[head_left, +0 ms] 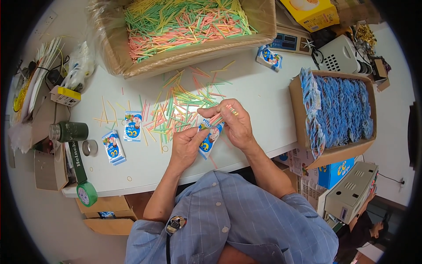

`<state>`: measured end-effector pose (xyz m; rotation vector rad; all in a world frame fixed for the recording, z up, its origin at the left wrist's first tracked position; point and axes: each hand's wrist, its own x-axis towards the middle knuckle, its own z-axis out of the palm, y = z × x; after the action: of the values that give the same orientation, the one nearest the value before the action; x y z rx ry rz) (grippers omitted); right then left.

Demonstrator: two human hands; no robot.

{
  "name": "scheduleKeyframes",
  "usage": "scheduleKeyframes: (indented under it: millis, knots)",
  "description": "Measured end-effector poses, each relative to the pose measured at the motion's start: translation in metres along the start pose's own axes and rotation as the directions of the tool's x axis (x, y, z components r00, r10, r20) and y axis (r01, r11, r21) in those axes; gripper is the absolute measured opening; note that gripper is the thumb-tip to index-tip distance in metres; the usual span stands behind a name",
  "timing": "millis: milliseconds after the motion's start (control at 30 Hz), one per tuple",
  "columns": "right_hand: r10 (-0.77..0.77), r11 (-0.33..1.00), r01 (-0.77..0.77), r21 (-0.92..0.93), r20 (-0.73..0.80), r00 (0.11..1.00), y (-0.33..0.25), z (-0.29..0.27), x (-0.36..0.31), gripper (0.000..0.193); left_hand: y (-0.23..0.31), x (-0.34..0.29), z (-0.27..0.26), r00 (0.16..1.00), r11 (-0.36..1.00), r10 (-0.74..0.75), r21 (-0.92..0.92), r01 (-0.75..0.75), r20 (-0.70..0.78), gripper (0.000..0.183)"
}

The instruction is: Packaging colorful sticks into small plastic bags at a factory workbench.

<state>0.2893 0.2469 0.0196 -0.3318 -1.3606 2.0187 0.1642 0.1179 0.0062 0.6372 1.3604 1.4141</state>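
My left hand (186,146) pinches a small blue and white packet (208,141) near its upper edge, in front of my chest. My right hand (238,127) is closed round a short bundle of pink, green and yellow candy-like sticks (220,117). The lower ends of the bundle meet the packet's top; whether they are inside it I cannot tell. Just beyond my hands, a loose pile of the same sticks (180,104) spreads over the white table (145,169). To the left lie two more blue packets, one upright packet (132,126) and one tilted packet (114,148).
A large plastic-lined carton (189,52) of sticks stands at the back. At right is a cardboard box (332,152) packed with blue packets. A scale (288,42) and another packet (269,59) sit behind. A dark green jar (74,131) and green tape (87,194) are left.
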Motion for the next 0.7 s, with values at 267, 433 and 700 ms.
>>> scheduleKeyframes:
  millis: [267, 433, 700]
  knots:
    - [-0.007, 0.999, 0.007, -0.034, 0.006, 1.000, 0.001, 0.001, 0.001, 0.026, 0.001, -0.001, -0.002, 1.000, 1.000, -0.008, 0.007, 0.008, 0.014, 0.019]
    - [0.071, 0.997, -0.071, 0.002, 0.005, 0.997, 0.005, -0.001, 0.002, 0.023, 0.006, -0.002, 0.003, 1.000, 1.000, 0.029, -0.010, -0.029, 0.006, 0.019]
    - [0.127, 0.970, -0.125, -0.210, -0.006, 0.992, 0.011, 0.001, -0.001, 0.036, -0.003, 0.003, 0.009, 0.997, 0.994, 0.026, -0.101, -0.033, -0.070, 0.021]
